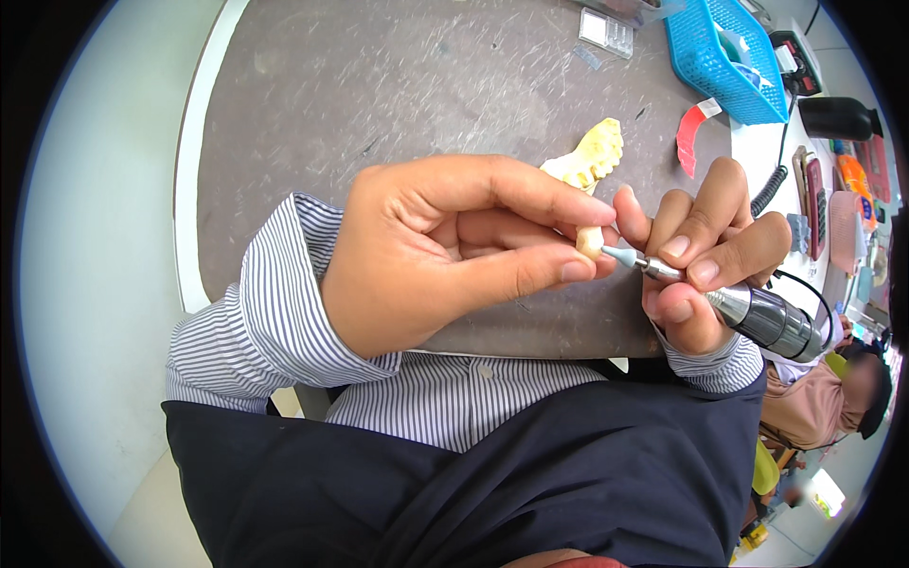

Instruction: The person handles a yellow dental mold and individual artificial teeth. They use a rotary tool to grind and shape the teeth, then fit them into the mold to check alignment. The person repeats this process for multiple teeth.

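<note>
Between the thumb and fingertips of my left hand point(445, 241) is a small ivory dental crown point(589, 242). My right hand point(712, 248) grips a rotary handpiece point(772, 322) with a dark body and a silver nose, held much like a pen. A pale blue-grey conical polishing tip point(621, 257) sits in its nose and points left, against or very close to the crown's side; whether it spins I cannot tell. Beyond my fingers a yellow dental cast point(592, 159) with teeth lies on the brown work surface, its near end partly hidden by my left hand.
On the brown scratched table point(379, 85) lie a curved red strip point(692, 137) and a small clear case point(606, 33). A blue basket point(727, 62) stands at the far right. Beyond it are a black bottle point(838, 118) and a coiled cable point(769, 191). Another person point(814, 398) sits at right.
</note>
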`<action>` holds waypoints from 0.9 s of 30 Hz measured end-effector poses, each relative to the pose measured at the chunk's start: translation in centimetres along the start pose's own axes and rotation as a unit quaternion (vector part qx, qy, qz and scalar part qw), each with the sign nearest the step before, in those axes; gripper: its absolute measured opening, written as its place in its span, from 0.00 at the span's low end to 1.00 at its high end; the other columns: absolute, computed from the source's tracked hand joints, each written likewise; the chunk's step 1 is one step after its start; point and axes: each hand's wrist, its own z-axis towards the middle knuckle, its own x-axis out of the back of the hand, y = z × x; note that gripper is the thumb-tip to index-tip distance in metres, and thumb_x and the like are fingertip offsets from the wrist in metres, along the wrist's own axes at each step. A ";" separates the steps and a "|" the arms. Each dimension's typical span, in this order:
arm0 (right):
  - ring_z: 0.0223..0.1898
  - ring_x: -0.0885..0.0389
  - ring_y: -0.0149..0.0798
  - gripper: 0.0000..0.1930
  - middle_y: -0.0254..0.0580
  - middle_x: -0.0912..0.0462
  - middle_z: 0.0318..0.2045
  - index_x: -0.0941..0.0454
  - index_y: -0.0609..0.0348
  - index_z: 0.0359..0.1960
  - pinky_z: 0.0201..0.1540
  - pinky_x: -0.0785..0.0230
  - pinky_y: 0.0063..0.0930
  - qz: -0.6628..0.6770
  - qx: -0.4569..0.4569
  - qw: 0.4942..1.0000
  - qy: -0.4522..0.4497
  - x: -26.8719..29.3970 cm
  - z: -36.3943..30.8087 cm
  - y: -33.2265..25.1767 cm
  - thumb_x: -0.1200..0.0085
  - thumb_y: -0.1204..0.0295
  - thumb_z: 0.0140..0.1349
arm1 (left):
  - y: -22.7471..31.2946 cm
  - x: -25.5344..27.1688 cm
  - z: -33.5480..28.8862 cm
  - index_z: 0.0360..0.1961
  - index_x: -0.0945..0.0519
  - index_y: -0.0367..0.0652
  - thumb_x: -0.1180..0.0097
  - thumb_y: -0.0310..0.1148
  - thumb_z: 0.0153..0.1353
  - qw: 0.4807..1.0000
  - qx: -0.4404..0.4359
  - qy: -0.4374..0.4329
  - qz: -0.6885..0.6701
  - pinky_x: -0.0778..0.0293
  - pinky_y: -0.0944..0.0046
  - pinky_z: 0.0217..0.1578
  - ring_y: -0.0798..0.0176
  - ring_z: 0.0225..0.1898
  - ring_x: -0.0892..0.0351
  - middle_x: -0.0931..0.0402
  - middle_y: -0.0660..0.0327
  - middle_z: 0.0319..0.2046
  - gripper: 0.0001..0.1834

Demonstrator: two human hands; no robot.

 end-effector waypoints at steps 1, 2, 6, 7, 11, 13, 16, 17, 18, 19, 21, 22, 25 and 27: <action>0.27 0.29 0.26 0.13 0.37 0.34 0.31 0.35 0.52 0.28 0.56 0.35 0.38 0.003 0.003 1.000 0.003 0.0 0.0 0.1 0.40 0.77 0.49 | 0.0 0.0 0.0 0.42 0.28 0.30 0.50 0.13 0.52 1.000 -0.004 -0.003 0.001 0.26 0.65 0.45 0.59 0.44 0.24 0.25 0.46 0.39 0.15; 0.26 0.29 0.26 0.13 0.37 0.34 0.31 0.34 0.52 0.28 0.55 0.35 0.37 0.004 0.005 1.000 0.002 -0.1 0.0 0.2 0.40 0.76 0.49 | -0.1 0.1 0.0 0.42 0.28 0.30 0.49 0.12 0.51 1.000 -0.008 -0.006 0.002 0.26 0.65 0.45 0.59 0.44 0.24 0.25 0.46 0.39 0.15; 0.26 0.29 0.25 0.12 0.38 0.34 0.31 0.34 0.52 0.29 0.54 0.33 0.36 0.005 0.005 1.000 -0.004 0.0 -0.1 0.1 0.40 0.76 0.50 | -0.2 0.0 -0.1 0.42 0.28 0.30 0.49 0.11 0.50 0.999 -0.031 -0.012 0.016 0.25 0.65 0.44 0.58 0.43 0.24 0.26 0.46 0.39 0.16; 0.26 0.29 0.25 0.12 0.38 0.34 0.31 0.34 0.52 0.29 0.54 0.33 0.36 0.005 0.005 1.000 -0.004 0.0 -0.1 0.1 0.40 0.76 0.50 | -0.2 0.1 -0.1 0.42 0.28 0.30 0.49 0.11 0.50 0.999 -0.033 -0.014 0.027 0.25 0.65 0.44 0.58 0.43 0.24 0.26 0.46 0.39 0.16; 0.26 0.30 0.25 0.12 0.38 0.34 0.31 0.34 0.52 0.29 0.55 0.34 0.36 -0.001 -0.003 1.000 -0.009 0.0 -0.2 0.0 0.40 0.77 0.49 | -0.1 0.2 -0.2 0.42 0.28 0.29 0.49 0.10 0.49 0.996 -0.047 -0.021 0.068 0.25 0.66 0.44 0.58 0.44 0.24 0.27 0.47 0.39 0.16; 0.26 0.30 0.25 0.12 0.38 0.34 0.31 0.34 0.52 0.29 0.55 0.34 0.36 -0.007 -0.006 1.000 -0.013 0.0 -0.2 -0.2 0.41 0.77 0.49 | -0.1 0.2 -0.2 0.41 0.28 0.29 0.49 0.10 0.49 0.995 -0.052 -0.022 0.078 0.25 0.66 0.44 0.57 0.44 0.24 0.27 0.47 0.39 0.16; 0.27 0.29 0.26 0.12 0.39 0.34 0.31 0.34 0.52 0.29 0.55 0.34 0.36 -0.007 -0.003 1.000 -0.010 -0.2 -0.2 -0.2 0.41 0.77 0.49 | 0.0 0.2 -0.3 0.41 0.28 0.29 0.49 0.10 0.49 0.995 -0.055 -0.022 0.084 0.24 0.66 0.44 0.57 0.43 0.24 0.28 0.47 0.39 0.16; 0.27 0.29 0.26 0.12 0.39 0.34 0.31 0.34 0.52 0.29 0.55 0.34 0.37 0.000 -0.002 1.000 -0.007 -0.3 -0.2 -0.1 0.41 0.77 0.49 | 0.1 0.2 -0.3 0.41 0.27 0.29 0.49 0.10 0.49 0.994 -0.057 -0.020 0.089 0.24 0.66 0.44 0.56 0.43 0.24 0.27 0.47 0.39 0.16; 0.27 0.29 0.26 0.12 0.39 0.34 0.31 0.34 0.52 0.29 0.55 0.34 0.37 0.003 -0.002 1.000 -0.008 -0.3 -0.2 -0.1 0.41 0.77 0.49 | 0.1 0.2 -0.3 0.41 0.27 0.29 0.49 0.10 0.49 0.994 -0.059 -0.018 0.095 0.24 0.66 0.44 0.56 0.43 0.24 0.27 0.47 0.39 0.16; 0.27 0.29 0.26 0.12 0.39 0.34 0.31 0.34 0.52 0.29 0.55 0.34 0.36 0.005 -0.002 1.000 -0.009 -0.3 -0.3 0.0 0.41 0.77 0.49 | 0.0 0.3 -0.3 0.41 0.27 0.29 0.49 0.10 0.48 0.993 -0.061 -0.018 0.096 0.24 0.66 0.44 0.56 0.43 0.24 0.27 0.47 0.39 0.16; 0.27 0.29 0.26 0.12 0.39 0.34 0.31 0.34 0.53 0.29 0.55 0.34 0.36 0.008 -0.002 1.000 -0.014 -0.2 -0.3 0.0 0.41 0.77 0.49 | -0.1 0.3 -0.3 0.41 0.27 0.29 0.49 0.10 0.48 0.993 -0.064 -0.016 0.099 0.24 0.66 0.43 0.56 0.43 0.24 0.27 0.47 0.38 0.16; 0.27 0.30 0.26 0.12 0.39 0.34 0.31 0.34 0.53 0.29 0.55 0.34 0.36 0.012 -0.002 1.000 -0.012 -0.2 -0.3 0.0 0.41 0.77 0.49 | -0.1 0.3 -0.3 0.41 0.27 0.29 0.49 0.10 0.48 0.993 -0.064 -0.018 0.102 0.24 0.66 0.43 0.56 0.43 0.24 0.27 0.47 0.38 0.16; 0.27 0.30 0.26 0.12 0.39 0.34 0.31 0.34 0.53 0.29 0.55 0.34 0.35 0.027 -0.002 1.000 0.000 -0.3 -0.3 0.0 0.41 0.77 0.49 | 0.1 0.3 -0.2 0.40 0.27 0.29 0.48 0.10 0.48 0.991 -0.068 -0.024 0.113 0.24 0.66 0.43 0.56 0.43 0.24 0.27 0.47 0.38 0.16; 0.27 0.30 0.26 0.12 0.39 0.34 0.32 0.34 0.53 0.28 0.55 0.34 0.35 0.015 -0.001 1.000 -0.008 -0.2 -0.3 -0.1 0.41 0.77 0.50 | 0.0 0.4 -0.1 0.40 0.27 0.29 0.48 0.10 0.48 0.989 -0.077 -0.028 0.124 0.24 0.66 0.43 0.57 0.43 0.24 0.27 0.47 0.38 0.16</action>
